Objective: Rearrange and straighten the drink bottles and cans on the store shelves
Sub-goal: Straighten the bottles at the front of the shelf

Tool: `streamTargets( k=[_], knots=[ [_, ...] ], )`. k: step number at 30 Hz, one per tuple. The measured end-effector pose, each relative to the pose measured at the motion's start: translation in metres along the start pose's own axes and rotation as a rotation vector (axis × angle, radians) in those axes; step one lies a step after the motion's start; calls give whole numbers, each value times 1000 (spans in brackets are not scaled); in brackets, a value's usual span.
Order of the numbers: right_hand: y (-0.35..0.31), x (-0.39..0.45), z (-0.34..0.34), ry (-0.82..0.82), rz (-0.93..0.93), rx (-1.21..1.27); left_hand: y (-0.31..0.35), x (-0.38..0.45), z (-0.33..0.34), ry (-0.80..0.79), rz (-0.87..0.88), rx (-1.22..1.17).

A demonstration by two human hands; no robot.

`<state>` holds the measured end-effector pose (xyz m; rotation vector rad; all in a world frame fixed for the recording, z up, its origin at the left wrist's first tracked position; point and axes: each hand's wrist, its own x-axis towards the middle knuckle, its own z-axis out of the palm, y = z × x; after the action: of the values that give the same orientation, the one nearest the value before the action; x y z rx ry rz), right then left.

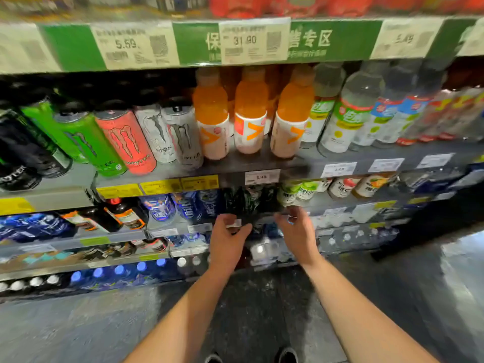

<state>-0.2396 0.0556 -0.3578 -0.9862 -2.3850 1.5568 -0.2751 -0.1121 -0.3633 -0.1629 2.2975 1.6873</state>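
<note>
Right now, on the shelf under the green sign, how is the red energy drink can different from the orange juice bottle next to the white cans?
The red metal energy drink can is opaque, with a flat silver top; the orange plastic juice bottle shows its liquid and has a narrow neck and cap. The can bears a claw logo; the bottle has a white label with an orange mark. The bottle stands taller. Both sit in the front row of the same shelf.

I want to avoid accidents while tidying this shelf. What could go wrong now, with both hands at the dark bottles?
1. The left hand and right hand reach among tightly packed dark bottles; one could tip into the blue bottles beside them.
2. The orange bottles stand near the edge of the shelf above; a raised arm might knock them down.
</note>
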Motion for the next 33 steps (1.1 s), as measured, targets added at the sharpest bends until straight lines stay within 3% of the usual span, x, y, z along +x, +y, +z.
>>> streamTargets(
  k=[6, 16, 22, 33],
  knots=[
    [-4, -17, -84, 62, 34, 6, 63, -46, 42, -124, 78, -26],
    [-6, -1, -222, 12, -64, 172, 152, -107, 141, -62, 234, -104],
    [7, 18, -297, 12, -214, 121, 181, -128, 208, -15, 213, -150],
    [17, 62, -354, 73, -192, 150, 220, -105, 300, -116, 215, -247]
  ],
)
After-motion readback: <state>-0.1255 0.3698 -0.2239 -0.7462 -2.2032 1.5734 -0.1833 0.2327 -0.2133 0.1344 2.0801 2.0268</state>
